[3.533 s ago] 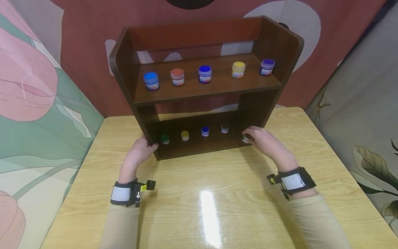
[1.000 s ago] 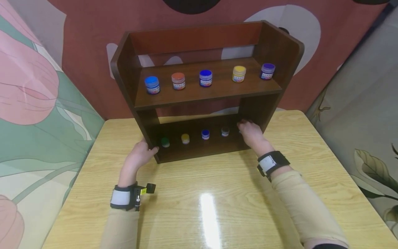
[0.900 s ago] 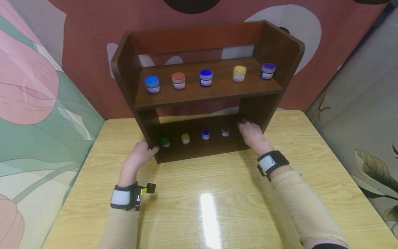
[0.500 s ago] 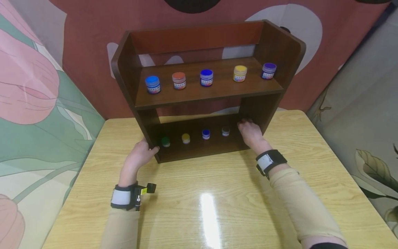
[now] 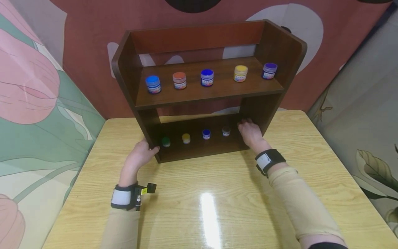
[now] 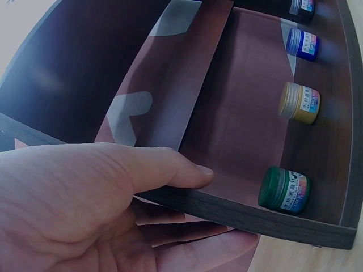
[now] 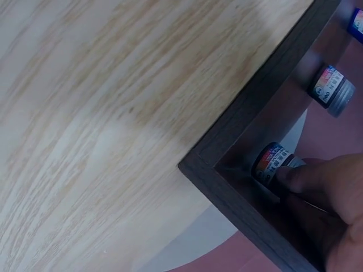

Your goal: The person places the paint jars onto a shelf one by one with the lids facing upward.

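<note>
A dark brown two-tier shelf (image 5: 192, 97) stands at the back of the table. My left hand (image 5: 138, 156) grips its left side panel, thumb on the inner face and fingers outside, as the left wrist view shows. At the right end of the lower tier my right hand (image 5: 250, 133) pinches a small dark paint jar (image 7: 270, 161), which the hand hides in the head view. To its left, in a row, are a black paint jar (image 5: 226, 131), a blue paint jar (image 5: 206, 134), a yellow paint jar (image 5: 186, 138) and a green paint jar (image 6: 285, 190).
The upper tier carries a light blue jar (image 5: 153, 85), an orange-red jar (image 5: 179, 81), a dark blue jar (image 5: 207, 78), a yellow-lidded jar (image 5: 240, 74) and a purple jar (image 5: 269, 71). Pale wooden table (image 5: 186, 186) lies in front; patterned cloth (image 5: 81, 62) hangs behind.
Since 3.5 s ago my right hand has gone farther back into the lower tier with the jar, away from the front edge. Over the last second both hands have stayed almost still.
</note>
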A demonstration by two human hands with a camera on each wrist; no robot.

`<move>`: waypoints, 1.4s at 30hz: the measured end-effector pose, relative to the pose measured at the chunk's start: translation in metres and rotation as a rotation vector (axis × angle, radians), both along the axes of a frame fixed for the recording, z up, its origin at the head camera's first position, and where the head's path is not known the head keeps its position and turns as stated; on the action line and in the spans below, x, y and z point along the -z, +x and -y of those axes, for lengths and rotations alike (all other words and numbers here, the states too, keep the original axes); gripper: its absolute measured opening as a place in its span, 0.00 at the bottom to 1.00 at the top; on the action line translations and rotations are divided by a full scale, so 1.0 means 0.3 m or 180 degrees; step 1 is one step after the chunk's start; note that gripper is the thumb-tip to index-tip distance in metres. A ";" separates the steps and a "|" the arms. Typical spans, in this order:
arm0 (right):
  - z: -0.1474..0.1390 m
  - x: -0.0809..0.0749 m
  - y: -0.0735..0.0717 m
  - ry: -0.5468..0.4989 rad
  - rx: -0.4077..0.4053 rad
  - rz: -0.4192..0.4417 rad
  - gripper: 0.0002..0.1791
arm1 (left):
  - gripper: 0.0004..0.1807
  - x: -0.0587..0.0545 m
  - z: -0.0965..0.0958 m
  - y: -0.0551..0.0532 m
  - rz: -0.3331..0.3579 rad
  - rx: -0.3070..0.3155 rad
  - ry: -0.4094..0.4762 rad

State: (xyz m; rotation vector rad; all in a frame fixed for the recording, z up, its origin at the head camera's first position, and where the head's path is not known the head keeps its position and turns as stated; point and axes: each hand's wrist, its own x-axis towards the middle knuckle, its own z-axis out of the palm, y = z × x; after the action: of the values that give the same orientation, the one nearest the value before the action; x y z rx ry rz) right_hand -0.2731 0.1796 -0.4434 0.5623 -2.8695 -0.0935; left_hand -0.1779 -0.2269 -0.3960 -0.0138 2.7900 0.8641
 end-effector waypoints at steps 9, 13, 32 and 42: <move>0.000 0.005 -0.006 0.0062 0.0022 0.0037 0.17 | 0.39 -0.004 -0.003 0.000 0.0013 -0.0003 -0.0018; -0.001 0.008 -0.009 0.0052 0.0019 0.0028 0.17 | 0.39 -0.004 -0.004 0.001 0.0020 -0.0004 -0.0012; 0.004 0.021 -0.016 0.0010 0.0020 0.0011 0.13 | 0.40 -0.002 -0.002 0.003 0.0023 0.0007 -0.0010; 0.008 0.028 -0.020 0.0063 0.0023 -0.0011 0.12 | 0.40 -0.004 -0.001 -0.002 0.0027 0.0009 -0.0028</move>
State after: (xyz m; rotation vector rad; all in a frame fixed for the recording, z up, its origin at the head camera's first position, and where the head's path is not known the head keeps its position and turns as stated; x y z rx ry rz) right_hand -0.2790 0.1773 -0.4518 0.5551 -2.8705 -0.1241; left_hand -0.1784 -0.2266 -0.3948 -0.0149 2.7851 0.8491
